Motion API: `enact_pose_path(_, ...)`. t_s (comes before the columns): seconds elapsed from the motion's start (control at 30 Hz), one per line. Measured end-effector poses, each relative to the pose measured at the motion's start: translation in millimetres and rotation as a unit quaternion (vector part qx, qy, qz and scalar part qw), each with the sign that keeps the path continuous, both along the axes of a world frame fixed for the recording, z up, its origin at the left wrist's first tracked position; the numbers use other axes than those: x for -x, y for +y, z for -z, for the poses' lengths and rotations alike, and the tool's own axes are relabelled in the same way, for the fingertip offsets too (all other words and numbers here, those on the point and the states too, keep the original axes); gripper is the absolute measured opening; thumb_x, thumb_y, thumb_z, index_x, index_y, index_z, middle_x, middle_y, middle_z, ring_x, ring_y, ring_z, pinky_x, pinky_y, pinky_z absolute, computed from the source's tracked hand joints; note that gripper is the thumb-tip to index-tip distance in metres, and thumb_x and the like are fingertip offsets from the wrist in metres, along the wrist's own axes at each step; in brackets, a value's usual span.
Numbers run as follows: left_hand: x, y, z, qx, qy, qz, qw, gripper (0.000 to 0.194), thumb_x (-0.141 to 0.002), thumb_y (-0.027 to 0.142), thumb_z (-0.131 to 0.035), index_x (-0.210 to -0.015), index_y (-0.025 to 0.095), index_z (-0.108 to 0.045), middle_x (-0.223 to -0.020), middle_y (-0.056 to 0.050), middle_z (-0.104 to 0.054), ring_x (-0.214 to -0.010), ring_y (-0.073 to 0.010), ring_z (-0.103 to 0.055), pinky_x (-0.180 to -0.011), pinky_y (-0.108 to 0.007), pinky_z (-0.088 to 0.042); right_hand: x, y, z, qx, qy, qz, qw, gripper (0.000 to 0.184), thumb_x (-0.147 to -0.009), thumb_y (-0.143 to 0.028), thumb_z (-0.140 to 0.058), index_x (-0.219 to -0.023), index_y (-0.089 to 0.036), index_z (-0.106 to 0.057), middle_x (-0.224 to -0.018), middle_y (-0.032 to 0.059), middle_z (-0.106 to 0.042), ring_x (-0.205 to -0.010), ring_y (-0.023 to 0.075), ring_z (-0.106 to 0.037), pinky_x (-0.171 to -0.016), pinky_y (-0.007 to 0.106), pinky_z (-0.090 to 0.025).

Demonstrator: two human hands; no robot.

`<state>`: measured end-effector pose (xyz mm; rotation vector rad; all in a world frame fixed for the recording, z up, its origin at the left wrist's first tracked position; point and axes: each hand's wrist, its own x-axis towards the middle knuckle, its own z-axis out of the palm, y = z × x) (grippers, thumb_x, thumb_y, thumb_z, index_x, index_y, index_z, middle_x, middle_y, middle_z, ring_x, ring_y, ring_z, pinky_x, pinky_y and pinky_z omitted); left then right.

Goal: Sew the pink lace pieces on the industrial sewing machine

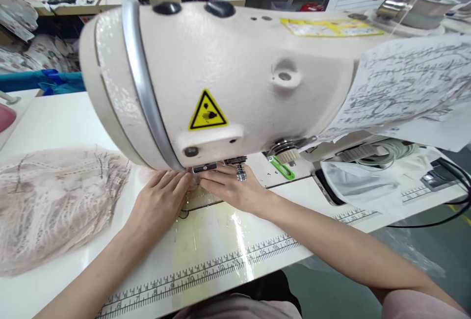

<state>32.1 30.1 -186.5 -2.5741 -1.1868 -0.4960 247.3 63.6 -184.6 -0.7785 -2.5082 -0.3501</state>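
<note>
Across the white table [209, 255] stretches the sewing machine [250, 83], its arm running left to right, blocking the view of the stitching spot. Pale pink lace [55, 206] sits heaped on the left, narrower end towards the left hand [161, 195]; it runs out of view, so its long axis is uncertain. That hand points forward and rightward, the right hand [235, 187] leftward, both palm down, fingers together; can't tell whether either pinches anything. Beyond the right wrist, a green tool [282, 168].

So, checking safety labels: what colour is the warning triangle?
The triangle is yellow, edged black: head view.
</note>
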Motion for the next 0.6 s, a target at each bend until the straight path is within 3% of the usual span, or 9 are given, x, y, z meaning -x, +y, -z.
enact_pose_path(0.2, 1.7, -1.1, 4.8, 0.029, 0.004, -0.006, 1.0, 0.032, -0.095, 0.015, -0.044, -0.123, 0.01, -0.059, -0.112, -0.011, -0.072, -0.095, -0.0241, -0.069, -0.094, -0.042, -0.048, -0.9, 2.3, 2.5, -0.005, -0.007, 0.008, 1.0, 0.022, -0.09, -0.007, -0.053, -0.095, -0.023, -0.068, -0.109, -0.0066, -0.073, -0.073, 0.0088, -0.061, -0.053, 0.031, -0.029)
enact_pose_path(0.4, -1.6, -1.7, 1.8, 0.023, 0.007, -0.007, 1.0, 0.032, -0.095, 0.017, -0.047, -0.124, 0.011, -0.06, -0.114, -0.011, -0.072, -0.098, -0.0254, -0.069, -0.096, -0.044, -0.048, -2.7, 8.5, 2.1, -0.014, -0.006, 0.003, 1.0, 0.024, -0.086, -0.004, -0.054, -0.096, -0.021, -0.068, -0.101, -0.0048, -0.074, -0.066, 0.0076, -0.059, -0.047, 0.029, -0.026)
enact_pose_path(0.6, -4.7, -2.0, -2.0, 0.002, 0.014, -0.01, 1.0, 0.032, -0.095, 0.015, -0.048, -0.123, 0.012, -0.062, -0.108, -0.01, -0.073, -0.093, -0.0249, -0.069, -0.087, -0.042, -0.051, -5.2, 15.2, 10.9, 0.041, 0.006, 0.008, 0.999, 0.022, -0.091, -0.01, -0.053, -0.1, -0.024, -0.067, -0.098, -0.0031, -0.073, -0.074, 0.0107, -0.06, -0.058, 0.026, -0.039)
